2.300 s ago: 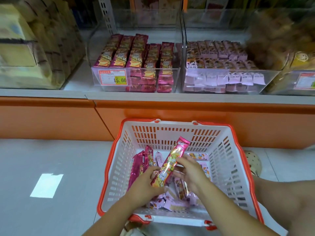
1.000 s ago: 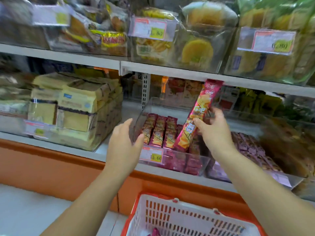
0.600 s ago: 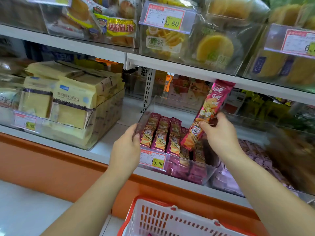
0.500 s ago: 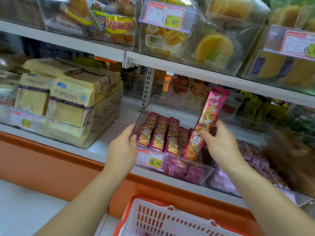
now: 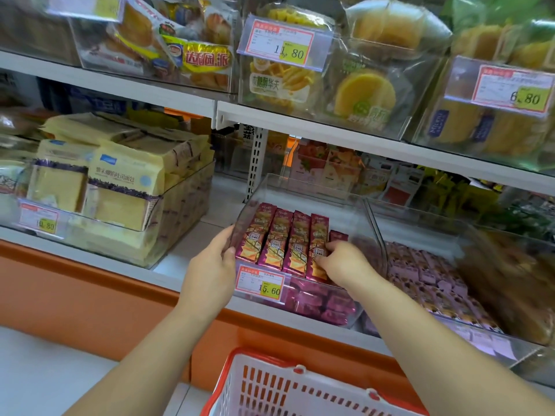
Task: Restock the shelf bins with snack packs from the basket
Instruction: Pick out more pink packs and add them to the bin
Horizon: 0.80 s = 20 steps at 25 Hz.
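Left grip (image 5: 210,268) round bin (image 5: 356,210) corner, right grip (image 5: 342,262) curled on fourth snack pack (image 5: 319,232)

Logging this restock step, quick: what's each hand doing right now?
Left hand: grips the left wall of the clear bin.
Right hand: fingers curled on a snack pack in the bin.

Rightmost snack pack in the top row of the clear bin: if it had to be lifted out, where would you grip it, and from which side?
Probably its near end, pinched top and bottom from the front. The snack pack lies lengthwise, left edge tight against its neighbour; the near end sits at the clear bin's low front, where the right hand holds it.
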Each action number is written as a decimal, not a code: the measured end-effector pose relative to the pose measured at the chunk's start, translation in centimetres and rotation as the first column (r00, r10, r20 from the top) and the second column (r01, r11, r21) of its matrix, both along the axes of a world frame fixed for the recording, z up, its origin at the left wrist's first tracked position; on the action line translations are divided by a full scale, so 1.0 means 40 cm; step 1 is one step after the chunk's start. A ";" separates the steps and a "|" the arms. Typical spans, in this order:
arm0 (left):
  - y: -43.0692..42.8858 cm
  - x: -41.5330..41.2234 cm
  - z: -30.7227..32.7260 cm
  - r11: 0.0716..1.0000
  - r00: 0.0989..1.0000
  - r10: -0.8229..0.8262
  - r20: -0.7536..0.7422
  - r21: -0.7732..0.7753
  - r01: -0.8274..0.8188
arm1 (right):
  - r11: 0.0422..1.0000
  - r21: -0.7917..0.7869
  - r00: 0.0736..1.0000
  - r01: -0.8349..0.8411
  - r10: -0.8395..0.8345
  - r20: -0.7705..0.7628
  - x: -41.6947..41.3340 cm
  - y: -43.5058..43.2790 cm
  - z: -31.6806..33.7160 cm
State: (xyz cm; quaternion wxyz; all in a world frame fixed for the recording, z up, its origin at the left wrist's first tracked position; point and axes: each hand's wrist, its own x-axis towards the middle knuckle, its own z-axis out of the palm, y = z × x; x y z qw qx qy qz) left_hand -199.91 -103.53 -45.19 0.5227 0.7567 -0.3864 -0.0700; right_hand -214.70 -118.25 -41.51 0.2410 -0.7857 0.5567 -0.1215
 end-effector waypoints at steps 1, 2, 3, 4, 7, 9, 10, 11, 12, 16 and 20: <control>-0.001 0.003 -0.003 1.000 1.000 -0.006 -0.001 0.005 0.006 | 1.000 -0.002 1.000 -0.007 0.007 0.019 -0.003 0.006 0.000; 0.001 0.005 -0.006 1.000 1.000 -0.014 0.000 0.009 0.014 | 1.000 -0.002 1.000 -0.015 0.015 0.024 -0.007 0.015 0.003; 0.005 0.004 -0.010 1.000 1.000 -0.024 0.000 0.009 0.024 | 0.999 -0.005 0.999 -0.034 0.034 0.009 -0.011 0.021 0.004; 0.011 0.000 -0.016 1.000 0.999 -0.031 -0.008 0.003 0.031 | 0.997 -0.036 0.998 -0.065 0.065 0.006 -0.018 0.029 0.007; 0.050 -0.033 -0.046 0.993 0.993 0.115 0.001 -0.031 -0.115 | 0.962 -0.262 0.929 -0.073 0.161 0.333 -0.074 0.107 0.013; 0.092 -0.073 -0.094 0.962 0.962 0.258 0.090 -0.113 -0.247 | 0.932 -0.358 0.739 0.049 0.207 0.641 -0.148 0.187 -0.022; 0.118 -0.103 -0.130 0.965 0.957 0.250 0.147 -0.112 -0.235 | 0.933 -0.345 0.670 0.105 0.190 0.718 -0.191 0.227 -0.066; 0.143 -0.133 -0.178 0.985 0.964 0.173 0.201 -0.052 -0.166 | 0.944 -0.298 0.653 0.142 0.137 0.745 -0.231 0.255 -0.130; 0.167 -0.165 -0.229 0.996 0.974 0.039 0.223 0.068 -0.056 | 0.960 -0.224 0.672 0.167 0.055 0.739 -0.266 0.279 -0.201; 0.227 -0.286 -0.427 0.673 0.884 -0.465 -0.048 0.629 0.388 | 0.927 0.316 0.882 0.205 -0.314 0.351 -0.387 0.331 -0.523; 0.193 -0.345 -0.573 0.395 0.883 -0.395 -0.253 0.821 0.412 | 0.754 0.594 0.930 0.279 -0.367 0.029 -0.480 0.400 -0.715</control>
